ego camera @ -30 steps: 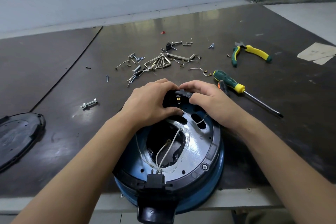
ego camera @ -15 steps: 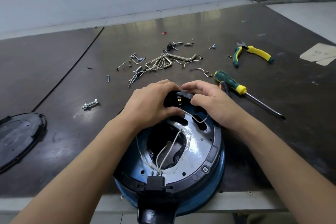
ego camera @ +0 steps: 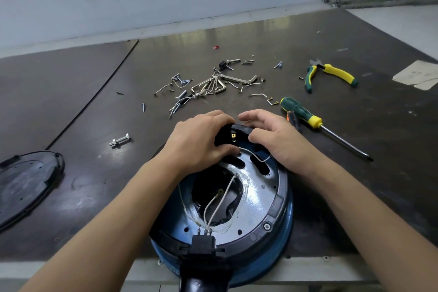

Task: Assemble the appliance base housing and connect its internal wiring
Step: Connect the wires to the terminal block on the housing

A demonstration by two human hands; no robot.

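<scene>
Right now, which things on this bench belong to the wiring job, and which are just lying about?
In the job: base housing, black terminal block in the left hand grip, white wire, right hand gripping the housing rim.
Lying about: screwdriver, pliers, hex keys, bolt, black cover plate.

Left-hand grip (ego camera: pixel 196 144) holds black terminal block (ego camera: pixel 224 136) at far rim of blue base housing (ego camera: pixel 260 197); right-hand grip (ego camera: pixel 279 142) clasps rim beside it.

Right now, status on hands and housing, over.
Left grip holds black terminal block at far rim. Right grip pinches base housing rim beside it. White wire loops between them. Screwdriver just beyond, not obstructing.
</scene>
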